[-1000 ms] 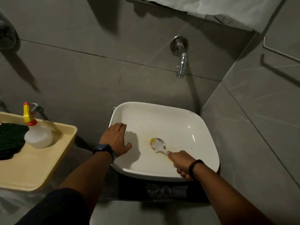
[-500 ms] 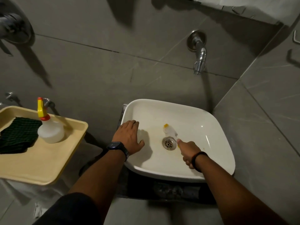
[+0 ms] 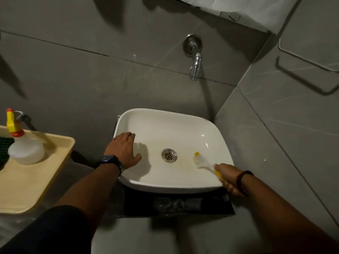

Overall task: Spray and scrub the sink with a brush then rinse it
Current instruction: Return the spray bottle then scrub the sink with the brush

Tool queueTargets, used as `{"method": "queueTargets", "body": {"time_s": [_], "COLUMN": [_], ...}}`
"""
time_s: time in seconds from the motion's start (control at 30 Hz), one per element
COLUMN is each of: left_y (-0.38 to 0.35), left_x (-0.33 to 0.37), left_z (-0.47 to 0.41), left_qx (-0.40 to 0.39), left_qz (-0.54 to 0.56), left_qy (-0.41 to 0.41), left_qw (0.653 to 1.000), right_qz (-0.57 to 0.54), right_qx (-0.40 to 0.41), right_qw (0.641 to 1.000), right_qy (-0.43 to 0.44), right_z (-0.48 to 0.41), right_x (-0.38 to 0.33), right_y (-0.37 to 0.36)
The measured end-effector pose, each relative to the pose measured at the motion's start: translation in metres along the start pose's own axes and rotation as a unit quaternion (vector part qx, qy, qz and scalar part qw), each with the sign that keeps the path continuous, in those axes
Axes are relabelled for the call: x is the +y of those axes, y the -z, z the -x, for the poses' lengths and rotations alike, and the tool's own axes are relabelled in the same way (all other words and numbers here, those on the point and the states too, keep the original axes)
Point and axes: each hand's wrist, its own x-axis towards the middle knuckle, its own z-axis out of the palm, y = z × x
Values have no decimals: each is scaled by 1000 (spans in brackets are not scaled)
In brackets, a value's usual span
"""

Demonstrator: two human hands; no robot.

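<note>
A white square sink (image 3: 165,120) sits below a chrome wall tap (image 3: 195,65), with a metal drain (image 3: 169,155) in its middle. My right hand (image 3: 229,177) grips the yellow handle of a white brush (image 3: 200,160) at the sink's front right rim; the brush head lies on the basin to the right of the drain. My left hand (image 3: 123,150), a dark watch on its wrist, rests flat on the sink's left rim with fingers spread. A clear spray bottle (image 3: 25,147) with a yellow and red nozzle stands on a tray at the left.
The beige tray (image 3: 36,180) at the left also holds a dark green cloth (image 3: 3,151) at its edge. Grey tiled walls enclose the sink at the back and right. A wire rack (image 3: 308,61) hangs on the right wall. A dark counter lies under the sink.
The brush head has swept from the back of the drain to the right side of the basin, and my right hand moved right with it. My left hand stayed on the rim.
</note>
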Motion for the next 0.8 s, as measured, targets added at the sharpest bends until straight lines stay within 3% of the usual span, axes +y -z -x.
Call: {"method": "queueTargets", "body": {"time_s": [0.1, 0.2, 0.3, 0.43, 0.57, 0.7, 0.8], "left_y": [1, 1, 1, 0, 0, -2, -3], "left_x": [1, 1, 1, 2, 0, 0, -1], "left_z": [1, 1, 0, 1, 0, 1, 0], "left_qx": [-5, -8, -1, -3, 1, 8, 19], "left_qz": [0, -2, 8, 19, 18, 23, 26], "left_qy": [-7, -12, -17, -15, -11, -10, -8], "left_qw": [1000, 1000, 1000, 1000, 1000, 1000, 999], "right_qz": [78, 124, 82, 90, 104, 77, 30], "right_qx": [-51, 71, -34, 1, -116, -33, -89], "right_qw": [996, 988, 996, 995, 987, 991, 990], "right_qy": [2, 57, 4, 49, 29, 105, 101], "right_z": [7, 8, 14, 13, 13, 7, 2], "right_x": [0, 3, 7, -6, -28, -55, -76], "right_y": [-2, 2, -6, -25, -51, -83, -98]}}
